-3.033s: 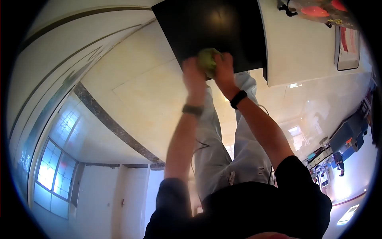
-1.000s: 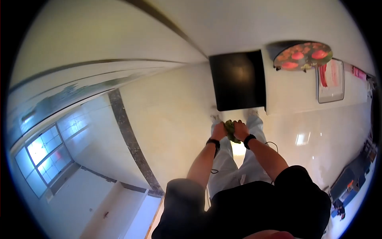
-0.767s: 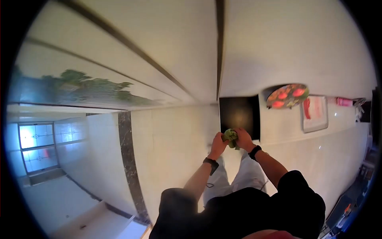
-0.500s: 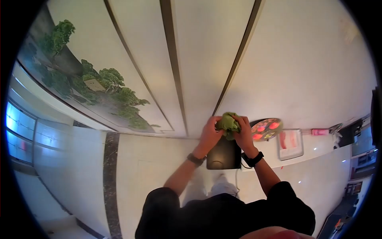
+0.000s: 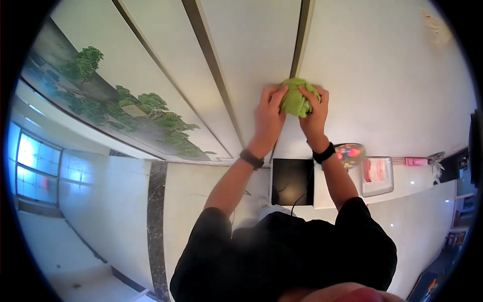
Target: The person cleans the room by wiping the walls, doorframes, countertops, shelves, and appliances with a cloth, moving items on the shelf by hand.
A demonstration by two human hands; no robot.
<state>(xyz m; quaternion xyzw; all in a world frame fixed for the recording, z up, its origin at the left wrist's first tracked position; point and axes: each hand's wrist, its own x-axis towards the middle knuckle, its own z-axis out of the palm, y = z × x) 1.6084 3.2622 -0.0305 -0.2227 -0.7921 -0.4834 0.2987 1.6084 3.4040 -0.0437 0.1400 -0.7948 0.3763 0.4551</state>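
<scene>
A crumpled green cloth is bunched between my two hands, up against the pale wall and over a dark vertical strip. My left hand grips the cloth from the left, fingers curled onto it. From the other side my right hand holds it, fingers bent over its edge. Where the cloth meets the wall is hidden behind it. Dark bands circle both wrists. Below the hands is a black flat-topped box with a cord across it.
Right of the box runs a white surface bearing a round colourful plate-like item, a clear-rimmed tray and a pink packet. A tree picture covers the wall at left. A window lies far left.
Both hands have moved up the wall with the green cloth, along the dark strip. My arms are stretched further out, and the view has shifted a little.
</scene>
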